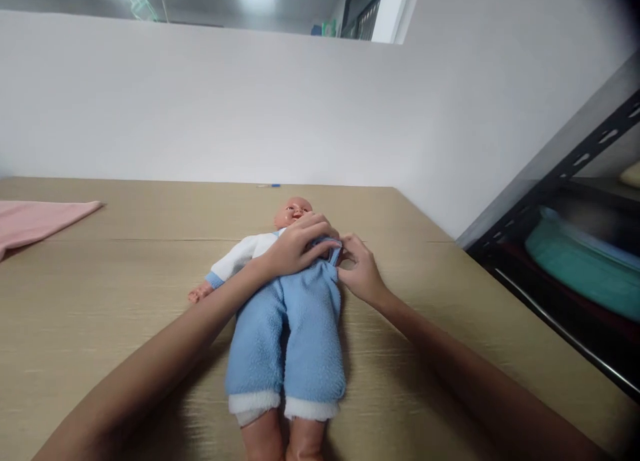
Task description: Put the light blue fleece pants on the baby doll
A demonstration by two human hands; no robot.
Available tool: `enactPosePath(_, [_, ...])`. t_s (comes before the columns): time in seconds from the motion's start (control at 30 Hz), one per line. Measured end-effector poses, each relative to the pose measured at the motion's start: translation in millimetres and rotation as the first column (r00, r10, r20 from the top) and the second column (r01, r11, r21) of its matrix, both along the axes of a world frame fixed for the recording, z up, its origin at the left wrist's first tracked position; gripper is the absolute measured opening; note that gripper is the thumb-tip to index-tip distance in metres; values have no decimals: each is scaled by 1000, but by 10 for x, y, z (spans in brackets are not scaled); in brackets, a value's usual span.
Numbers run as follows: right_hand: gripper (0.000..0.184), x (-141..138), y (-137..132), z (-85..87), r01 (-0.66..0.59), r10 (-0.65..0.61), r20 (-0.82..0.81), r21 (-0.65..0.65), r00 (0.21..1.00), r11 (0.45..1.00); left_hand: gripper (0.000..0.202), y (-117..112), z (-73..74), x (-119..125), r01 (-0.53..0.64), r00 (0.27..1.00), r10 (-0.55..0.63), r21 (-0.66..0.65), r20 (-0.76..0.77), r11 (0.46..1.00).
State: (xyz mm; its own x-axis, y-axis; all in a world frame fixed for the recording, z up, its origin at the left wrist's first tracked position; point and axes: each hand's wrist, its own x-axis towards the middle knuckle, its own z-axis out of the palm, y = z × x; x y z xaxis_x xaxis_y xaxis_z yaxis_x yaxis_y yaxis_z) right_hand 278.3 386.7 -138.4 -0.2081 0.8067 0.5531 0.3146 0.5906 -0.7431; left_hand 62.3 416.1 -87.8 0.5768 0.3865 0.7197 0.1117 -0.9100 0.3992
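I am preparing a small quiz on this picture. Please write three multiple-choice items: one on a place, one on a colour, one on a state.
1. Where does the pink cloth lie?
A. far left of the table
B. on the shelf
C. over the doll

2. What colour are the doll's trousers?
A. green
B. light blue
C. red

3. How does the doll lie?
A. face down
B. sitting
C. on its back

Answers: 1 A, it lies at the table's left edge. 2 B, blue fleece, white cuffs. 3 C, face upward, with left hand and right hand at its chest.
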Motion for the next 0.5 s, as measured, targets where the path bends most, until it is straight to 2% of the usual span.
enactPosePath(0.1, [20, 48, -66, 8, -89, 85, 60, 67, 995, 994, 29, 55, 4, 24, 41, 998, -25, -277, 61, 960])
enactPosePath(0.17, [21, 83, -114, 41, -141, 136, 69, 67, 988, 988, 34, 97, -9, 48, 59, 998, -38, -450, 55, 891])
enactPosePath(0.23, [20, 86, -145, 55, -159, 158, 28, 22, 987, 987, 37, 128, -31, 77, 53, 999, -52, -562, 18, 825])
enactPosePath(0.3, [17, 56, -155, 33, -152, 140, -113, -106, 984, 983, 38, 136, -55, 110, 5, 999, -25, -582, -27, 813])
enactPosePath(0.4, [19, -7, -142, -39, -208, 29, -453, -352, 891, 912, 35, 115, -80, 155, -158, 987, 126, -454, -101, 877])
enactPosePath(0.47, [25, -34, -132, -82, -247, -48, -567, -431, 822, 868, 31, 98, -93, 170, -228, 971, 186, -366, -148, 902])
enactPosePath(0.5, [27, -41, -128, -99, -238, -76, -578, -448, 812, 861, 28, 93, -101, 172, -235, 968, 185, -351, -169, 906])
